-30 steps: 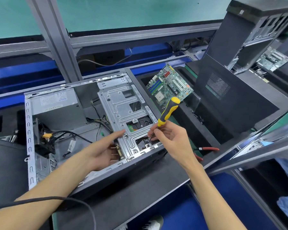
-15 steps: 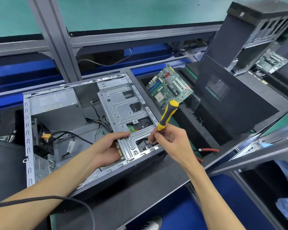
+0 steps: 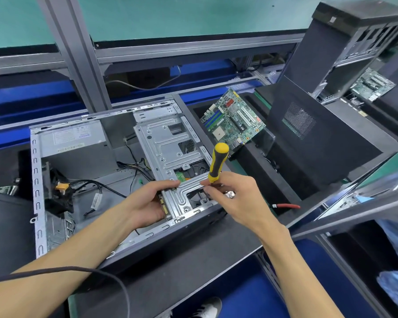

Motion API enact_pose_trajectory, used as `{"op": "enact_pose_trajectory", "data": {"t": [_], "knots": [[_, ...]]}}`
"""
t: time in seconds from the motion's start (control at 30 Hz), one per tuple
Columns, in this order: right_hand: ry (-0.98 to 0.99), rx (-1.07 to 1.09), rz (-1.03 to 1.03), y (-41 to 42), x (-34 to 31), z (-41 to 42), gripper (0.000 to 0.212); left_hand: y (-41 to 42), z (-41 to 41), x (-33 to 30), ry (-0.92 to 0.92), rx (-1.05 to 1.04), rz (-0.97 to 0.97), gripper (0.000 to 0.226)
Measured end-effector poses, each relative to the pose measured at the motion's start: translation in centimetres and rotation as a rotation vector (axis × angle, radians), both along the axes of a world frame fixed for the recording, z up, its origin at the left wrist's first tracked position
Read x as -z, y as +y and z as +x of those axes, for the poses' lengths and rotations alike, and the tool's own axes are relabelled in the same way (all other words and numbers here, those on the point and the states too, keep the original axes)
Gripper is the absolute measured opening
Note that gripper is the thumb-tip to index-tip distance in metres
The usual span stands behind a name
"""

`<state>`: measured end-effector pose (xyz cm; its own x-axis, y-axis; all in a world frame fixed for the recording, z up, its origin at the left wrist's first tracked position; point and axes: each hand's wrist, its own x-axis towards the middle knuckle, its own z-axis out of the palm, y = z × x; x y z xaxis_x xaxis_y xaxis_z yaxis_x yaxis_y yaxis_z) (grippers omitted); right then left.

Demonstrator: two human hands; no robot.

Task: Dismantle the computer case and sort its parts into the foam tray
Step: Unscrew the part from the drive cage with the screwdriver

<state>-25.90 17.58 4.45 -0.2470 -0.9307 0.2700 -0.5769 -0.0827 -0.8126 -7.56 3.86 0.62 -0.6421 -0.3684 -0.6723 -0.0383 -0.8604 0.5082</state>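
Inside the steel case [image 3: 39, 180], left hand [image 3: 147, 203] grips ribbed bracket [image 3: 168, 152], right hand [image 3: 237, 198] clasps screwdriver [image 3: 217, 162].

Person's body: left hand [image 3: 147, 203] and right hand [image 3: 237, 198] bare — no gloves, forearms unsleeved to the frame edge; a black-and-white shoe [image 3: 207, 307] shows below — toe only.

Nothing legible from where I stand: the white label [image 3: 70, 135] on top of the power supply [image 3: 78, 145] in the computer case [image 3: 39, 203] carries rows of fine print and a small blue mark, all too blurred for me to read. A small tag [image 3: 96, 201] on a cable is equally unreadable.
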Motion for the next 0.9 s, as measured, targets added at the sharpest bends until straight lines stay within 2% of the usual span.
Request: {"op": "enact_pose_trajectory", "data": {"t": [0.07, 0.2, 0.37, 0.43, 0.53, 0.6, 0.67, 0.8, 0.83, 0.9], "knots": [[0.01, -0.001, 0.053, 0.1, -0.3, 0.1, 0.022, 0.0, 0.0, 0.0, -0.001, 0.001, -0.005, 0.013], [-0.007, -0.046, 0.159, 0.4, -0.9, 0.0, 0.019, 0.0, 0.0, -0.1, -0.006, 0.003, -0.017, 0.009], [-0.144, -0.105, 0.184, 0.4, -1.6, 0.5, 0.043, 0.1, -0.1, -0.2, 0.002, -0.001, -0.006, 0.009], [-0.182, -0.112, 0.173, 0.4, -1.7, 1.0, 0.039, 0.1, -0.1, -0.3, 0.01, 0.013, -0.009, 0.016], [-0.22, -0.091, 0.105, 0.3, -1.6, 1.6, 0.018, 0.1, -0.1, -0.4, 0.012, 0.009, -0.008, 0.018], [-0.224, -0.029, 0.075, 0.0, -1.9, 2.0, 0.015, 0.1, -0.1, -0.4, 0.012, 0.01, -0.003, 0.018], [-0.197, 0.018, 0.068, -0.4, -2.2, 2.1, 0.025, 0.0, -0.2, -0.4, 0.017, 0.016, 0.003, 0.016], [0.117, 0.112, 0.118, -0.9, -2.9, 1.3, 0.032, 0.1, -0.2, -0.5, 0.025, 0.023, 0.003, 0.014], [0.148, 0.121, 0.128, -1.0, -3.2, 1.2, 0.031, 0.1, -0.2, -0.4, 0.027, 0.021, 0.005, 0.015], [0.088, 0.098, 0.112, -1.2, -3.4, 0.9, 0.027, 0.0, -0.2, -0.3, 0.028, 0.02, 0.009, 0.015]]}}
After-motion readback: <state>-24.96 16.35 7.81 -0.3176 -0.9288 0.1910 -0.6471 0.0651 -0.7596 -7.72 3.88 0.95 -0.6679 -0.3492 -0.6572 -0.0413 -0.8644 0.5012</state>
